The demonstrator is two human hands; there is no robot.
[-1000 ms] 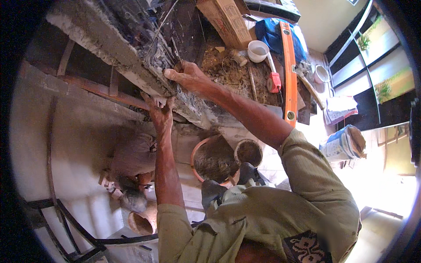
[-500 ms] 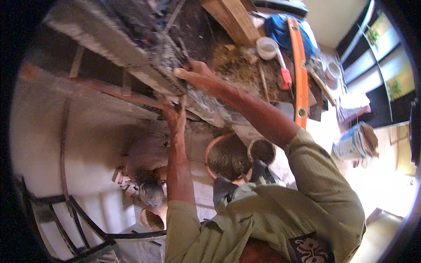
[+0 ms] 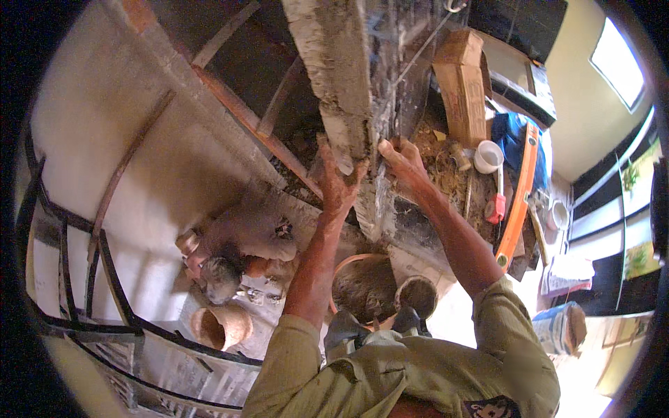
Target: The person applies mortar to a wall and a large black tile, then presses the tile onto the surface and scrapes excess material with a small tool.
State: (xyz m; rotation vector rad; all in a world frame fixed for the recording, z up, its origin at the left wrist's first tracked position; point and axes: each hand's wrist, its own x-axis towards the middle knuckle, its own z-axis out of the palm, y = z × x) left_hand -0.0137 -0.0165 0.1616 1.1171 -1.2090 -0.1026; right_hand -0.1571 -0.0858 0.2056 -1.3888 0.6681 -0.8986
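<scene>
A rough, mortar-coated edge (image 3: 338, 76) runs from the top middle down toward me, like the side of a wall or column. My left hand (image 3: 339, 180) grips its lower part, the fingers up the left face and the thumb at the right. To the right of it, my right hand (image 3: 406, 161) has curled fingers beside the dark, mortar-spattered face, with the thumb pointing up. What those fingers hold is hidden. Below the hands, a round tub of wet mortar (image 3: 362, 287) stands at my feet, with a smaller bucket (image 3: 417, 296) beside it.
An orange spirit level (image 3: 521, 198), a white cup (image 3: 488, 157), a red-handled tool (image 3: 495, 208) and a cardboard box (image 3: 460, 90) lie at right. At lower left a co-worker (image 3: 240, 240) crouches near a tan pot (image 3: 221, 327) and black metal railing (image 3: 118, 279). A sack (image 3: 559, 327) stands lower right.
The view has turned, so the mortar-coated edge now stands nearly upright in it rather than slanting. Both hands remain at its lower part, with the right hand now farther from the left.
</scene>
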